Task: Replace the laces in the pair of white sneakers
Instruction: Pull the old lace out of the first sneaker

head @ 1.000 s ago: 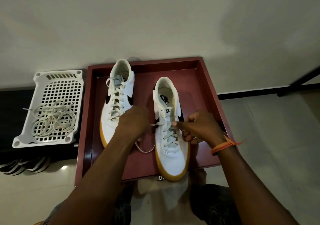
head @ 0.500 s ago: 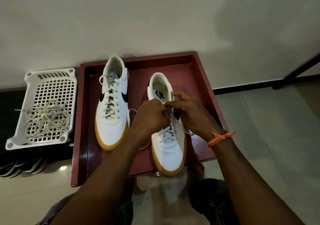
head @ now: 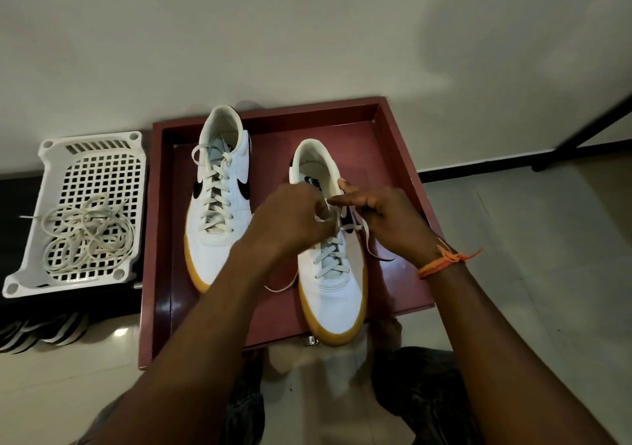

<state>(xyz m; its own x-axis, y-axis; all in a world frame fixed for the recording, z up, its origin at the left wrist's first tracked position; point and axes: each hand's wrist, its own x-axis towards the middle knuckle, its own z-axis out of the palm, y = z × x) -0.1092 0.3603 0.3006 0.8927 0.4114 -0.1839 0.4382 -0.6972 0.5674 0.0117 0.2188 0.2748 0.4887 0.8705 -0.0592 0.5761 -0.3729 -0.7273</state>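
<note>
Two white sneakers with gum soles stand in a dark red tray [head: 393, 130]. The left sneaker [head: 219, 205] is laced to the top. The right sneaker [head: 333, 284] is laced along its lower eyelets, and its toe juts over the tray's near edge. My left hand [head: 290, 215] and my right hand [head: 386, 219] meet above the middle of this shoe, each pinching part of its lace [head: 337, 220]. One loose lace end [head: 282, 285] trails left on the tray floor, another [head: 371, 251] hangs to the right under my right hand.
A white perforated plastic basket [head: 44, 164] stands left of the tray and holds a tangle of loose laces [head: 89, 236]. A wall rises right behind the tray. Dark striped footwear [head: 41, 330] lies under the basket. My knees [head: 420, 386] are below the tray.
Both hands came together from either side of the right sneaker and rose to its upper eyelets with the lace. The view shifted slightly.
</note>
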